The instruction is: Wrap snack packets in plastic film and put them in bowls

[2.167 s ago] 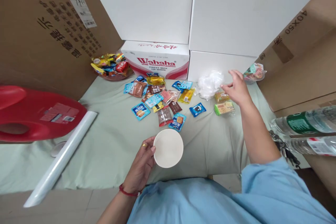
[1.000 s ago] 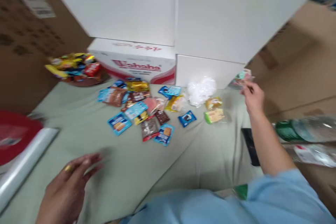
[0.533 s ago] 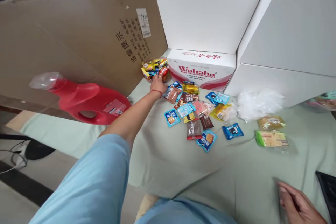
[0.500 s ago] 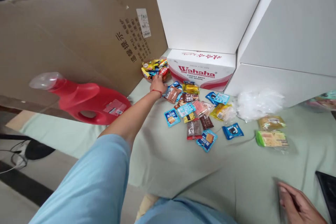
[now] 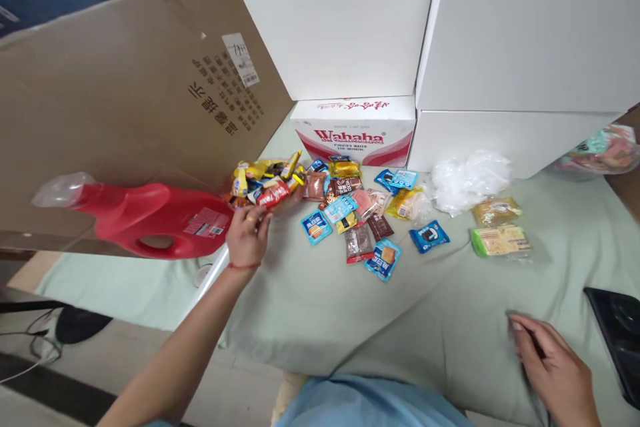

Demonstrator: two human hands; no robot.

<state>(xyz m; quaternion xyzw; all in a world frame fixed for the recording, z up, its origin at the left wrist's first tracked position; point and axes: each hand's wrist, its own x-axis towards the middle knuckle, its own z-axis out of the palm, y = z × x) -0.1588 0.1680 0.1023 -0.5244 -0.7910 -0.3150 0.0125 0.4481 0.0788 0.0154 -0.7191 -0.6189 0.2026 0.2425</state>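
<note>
A clear bag of mixed snacks and sweets (image 5: 270, 181) lies against the left end of the pile, its wrappers yellow, red and blue. My left hand (image 5: 247, 235) has its fingers closed on the near edge of this bag. Small wrapped snacks spread to the right of it, among them a blue biscuit packet (image 5: 316, 227), a brown packet (image 5: 359, 243) and a dark blue packet (image 5: 429, 236). Low on the right, my right hand (image 5: 555, 363) hovers over or rests on the cloth, thumb and fingers pressed together; whatever they may hold is too unclear to name.
A red detergent jug (image 5: 155, 213) leans by a large cardboard panel (image 5: 150, 100) on the left. Behind stand a Wahaha carton (image 5: 355, 133) and white boxes (image 5: 520, 33). Crumpled clear plastic (image 5: 470, 180), a green-edged packet (image 5: 500, 241) and a black tray-like object (image 5: 617, 340) lie rightward.
My left hand has drawn the snack bag toward me and left, away from the carton. My right hand stays low on the right, now more fully in view as the camera has shifted.
</note>
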